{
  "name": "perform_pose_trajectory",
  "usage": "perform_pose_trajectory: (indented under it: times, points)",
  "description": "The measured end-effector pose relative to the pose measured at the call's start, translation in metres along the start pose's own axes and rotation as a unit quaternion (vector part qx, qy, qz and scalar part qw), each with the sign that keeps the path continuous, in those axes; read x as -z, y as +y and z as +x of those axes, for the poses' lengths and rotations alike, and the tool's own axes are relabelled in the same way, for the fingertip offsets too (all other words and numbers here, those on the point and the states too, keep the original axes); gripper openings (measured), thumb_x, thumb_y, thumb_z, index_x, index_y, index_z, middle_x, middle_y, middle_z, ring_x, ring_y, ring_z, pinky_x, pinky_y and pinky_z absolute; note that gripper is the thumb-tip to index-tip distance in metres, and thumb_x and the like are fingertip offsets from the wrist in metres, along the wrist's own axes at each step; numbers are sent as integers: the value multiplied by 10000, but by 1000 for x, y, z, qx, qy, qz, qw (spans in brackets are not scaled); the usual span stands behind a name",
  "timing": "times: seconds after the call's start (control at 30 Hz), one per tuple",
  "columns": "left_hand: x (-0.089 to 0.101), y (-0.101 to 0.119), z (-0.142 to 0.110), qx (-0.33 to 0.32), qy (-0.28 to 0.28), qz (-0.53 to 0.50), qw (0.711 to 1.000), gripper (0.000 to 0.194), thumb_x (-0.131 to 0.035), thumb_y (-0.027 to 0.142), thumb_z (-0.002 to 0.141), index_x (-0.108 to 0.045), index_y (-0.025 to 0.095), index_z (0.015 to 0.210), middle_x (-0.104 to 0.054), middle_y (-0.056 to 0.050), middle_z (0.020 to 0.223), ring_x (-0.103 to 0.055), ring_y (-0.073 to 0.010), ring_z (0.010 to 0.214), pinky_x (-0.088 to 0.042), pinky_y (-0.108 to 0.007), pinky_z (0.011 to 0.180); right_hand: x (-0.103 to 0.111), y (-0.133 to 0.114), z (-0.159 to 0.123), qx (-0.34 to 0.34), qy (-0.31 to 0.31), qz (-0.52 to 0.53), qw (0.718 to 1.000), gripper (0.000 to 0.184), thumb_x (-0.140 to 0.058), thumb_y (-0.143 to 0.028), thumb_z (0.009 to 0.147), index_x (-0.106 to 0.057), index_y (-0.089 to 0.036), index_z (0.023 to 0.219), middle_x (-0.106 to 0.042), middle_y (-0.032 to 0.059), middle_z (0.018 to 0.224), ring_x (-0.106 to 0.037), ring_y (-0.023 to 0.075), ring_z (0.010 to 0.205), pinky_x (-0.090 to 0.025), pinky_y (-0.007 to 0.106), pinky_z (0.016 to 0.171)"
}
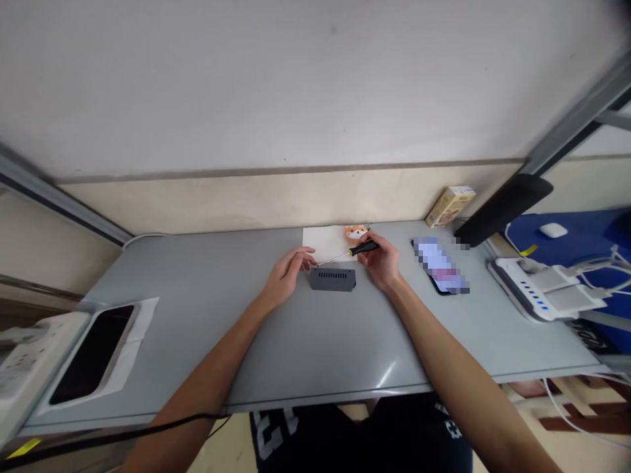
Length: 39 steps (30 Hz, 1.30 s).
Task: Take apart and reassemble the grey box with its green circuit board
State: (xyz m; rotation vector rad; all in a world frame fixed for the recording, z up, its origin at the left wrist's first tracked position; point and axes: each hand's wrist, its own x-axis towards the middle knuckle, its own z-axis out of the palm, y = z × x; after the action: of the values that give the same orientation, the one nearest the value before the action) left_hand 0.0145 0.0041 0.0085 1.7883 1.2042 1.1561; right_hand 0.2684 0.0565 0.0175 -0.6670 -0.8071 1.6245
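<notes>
A dark grey box (332, 280) with a row of slots along its upper edge stands on the grey table (197, 276). My right hand (380, 263) is closed around the black and yellow handle of a screwdriver (363, 247). Its thin shaft points left, with the tip near the box's upper left corner. My left hand (290, 270) is beside that corner, fingers loosely bent and apart, close to the screwdriver tip. I cannot make out anything in those fingers. Behind the box lies a white sheet (323, 242) with an orange animal-face item (353, 233) on it.
A phone (438, 266) lies to the right, near a small carton (449, 207) and a black slanted object (505, 209). White power strips stand at the right (522, 289) and left (37, 355). A black-screened device (93, 355) rests on paper at left. A black cable (123, 432) crosses the front left.
</notes>
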Motion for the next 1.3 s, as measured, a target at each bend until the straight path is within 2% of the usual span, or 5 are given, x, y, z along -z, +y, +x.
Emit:
perform_pose_trajectory:
  times: [0.23,0.4,0.97,1.13,1.3]
  points:
    - [2,20,-7,-136,54,119,982,229,-456,218,1032,-669,215,1119,-701,-53,974,-640,-164,863,-512,-318,801,-3,5,-1,-9,-5,-25,1000,263,-610,-405,876,-644,-184,737,-481,-1,617,-386,103,488,-283,267,478]
    - [2,25,-8,-217,68,183,957,245,-467,88,939,-661,209,1026,-695,-62,987,-653,-180,873,-541,-344,802,-4,4,-2,-5,3,-16,1000,245,-626,-405,861,-631,-196,733,-526,14,693,-398,106,511,-301,272,477]
    - [4,19,-5,-290,5,326,900,331,-478,57,828,-684,220,1029,-698,-78,980,-627,-206,833,-535,-383,797,-2,5,1,4,22,-30,999,263,-632,-430,852,-633,-196,732,-556,8,712,-400,95,509,-315,262,470]
    - [4,22,-4,-279,-47,349,893,359,-439,29,837,-662,205,1056,-702,-85,994,-635,-218,870,-529,-388,816,0,15,4,30,71,-169,983,348,-634,-575,889,-671,-228,891,-603,-14,707,-445,88,487,-297,237,450]
    - [3,23,-6,-271,-35,343,899,339,-424,36,859,-651,201,1049,-711,-84,1005,-646,-225,890,-516,-392,817,-4,21,0,61,37,-273,959,378,-621,-618,903,-680,-245,917,-625,-23,724,-497,90,519,-374,230,503]
